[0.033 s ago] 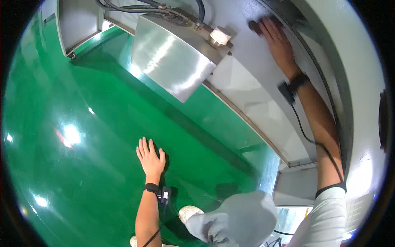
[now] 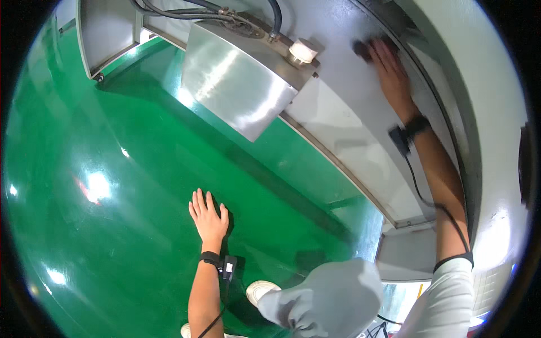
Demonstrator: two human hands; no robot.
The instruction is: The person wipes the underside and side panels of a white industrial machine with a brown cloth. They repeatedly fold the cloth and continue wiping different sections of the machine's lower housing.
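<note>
A glossy green floor (image 2: 112,225) fills most of the view, with bright lamp reflections on it. Above it runs the large grey painted metal machine body (image 2: 349,141), its flat panel edged by a thin metal strip. A shiny brushed-steel box (image 2: 236,84) juts from that panel, with black hoses (image 2: 186,11) running in above it and a small round white cap (image 2: 302,52) at its upper corner. A grey trousered knee (image 2: 332,304) and a white shoe (image 2: 260,291) show at the lower edge.

The left hand (image 2: 208,218) lies open, palm down and fingers spread, flat on the green floor. The right hand (image 2: 391,76) presses flat on the grey panel, fingers over a small dark pad (image 2: 362,49) at the panel's upper part, just right of the white cap. Both wrists carry black bands with cables.
</note>
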